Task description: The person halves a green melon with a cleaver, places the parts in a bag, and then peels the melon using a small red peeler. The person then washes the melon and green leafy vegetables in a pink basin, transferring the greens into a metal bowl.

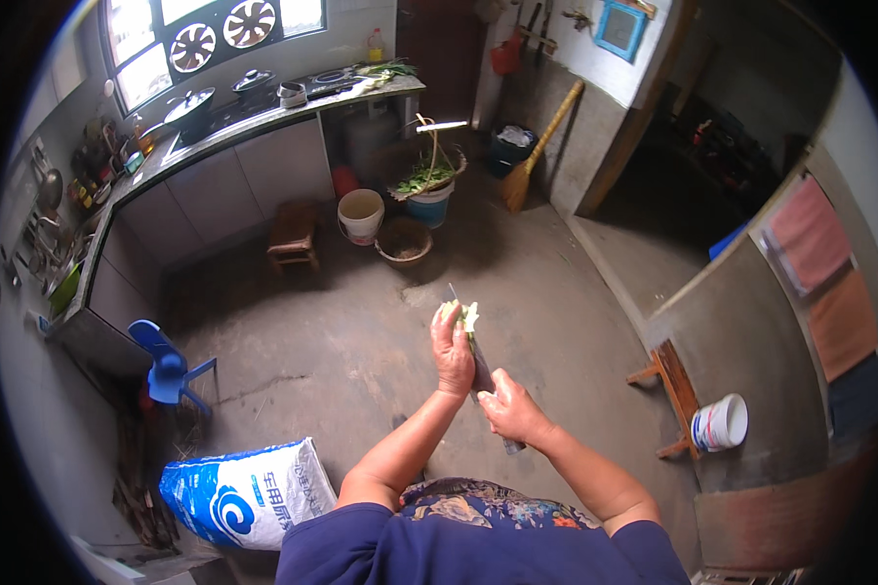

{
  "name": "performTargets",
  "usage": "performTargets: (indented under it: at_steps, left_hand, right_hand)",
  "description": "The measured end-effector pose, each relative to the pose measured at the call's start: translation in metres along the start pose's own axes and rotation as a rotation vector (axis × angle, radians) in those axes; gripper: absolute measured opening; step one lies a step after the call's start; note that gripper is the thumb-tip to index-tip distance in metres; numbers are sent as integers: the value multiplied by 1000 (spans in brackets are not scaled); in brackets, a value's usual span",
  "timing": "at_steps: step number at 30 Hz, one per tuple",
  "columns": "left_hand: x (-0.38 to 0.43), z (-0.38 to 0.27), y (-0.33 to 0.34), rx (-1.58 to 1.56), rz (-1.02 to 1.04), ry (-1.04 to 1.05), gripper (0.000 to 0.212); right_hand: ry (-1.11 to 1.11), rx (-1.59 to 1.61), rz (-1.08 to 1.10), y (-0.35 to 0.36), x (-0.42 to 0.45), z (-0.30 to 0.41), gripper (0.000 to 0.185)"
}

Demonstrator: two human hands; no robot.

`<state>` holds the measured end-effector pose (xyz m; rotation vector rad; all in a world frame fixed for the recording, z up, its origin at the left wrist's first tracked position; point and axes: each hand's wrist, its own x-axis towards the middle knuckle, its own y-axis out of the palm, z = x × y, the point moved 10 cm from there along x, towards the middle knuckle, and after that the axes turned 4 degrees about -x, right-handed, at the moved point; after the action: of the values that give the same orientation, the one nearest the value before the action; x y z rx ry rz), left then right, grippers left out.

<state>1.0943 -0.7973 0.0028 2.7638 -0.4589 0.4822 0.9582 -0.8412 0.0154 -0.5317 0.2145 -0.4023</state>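
Out in front of me, above the concrete floor, my left hand (453,355) has pale yellow-green cut vegetable pieces (468,316) at its fingertips; what kind they are is not plain. My right hand (511,407) is closed round the handle of a kitchen knife, whose dark broad blade (482,369) runs up along the side of my left palm. The blade's far part is partly hidden behind the left hand and the pieces. The butt of the handle shows below my right fist.
Ahead on the floor stand a wooden stool (293,232), a white bucket (361,213), a shallow basket (404,248) and a basket of greens (428,183) on a blue bucket. A blue chair (167,371) and a large sack (252,497) lie left; a wooden bench (677,395) stands right.
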Motion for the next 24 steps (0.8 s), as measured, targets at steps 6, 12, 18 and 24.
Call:
performTargets:
  at_steps: [6,12,18,24]
  left_hand:
    - [147,104,-18,-130,-104,-106,30]
    - [289,147,1,-140,-51,-193,40]
    - [381,248,-7,74,-205,-196,38]
    - [443,373,-24,9,-511,-415,32]
  right_hand:
    - [245,140,195,8,172,17,19]
    - [285,138,236,-5,336,24,18]
    - [313,-1,356,3,470,21,21]
    - [266,-270,572,5,576,9,30]
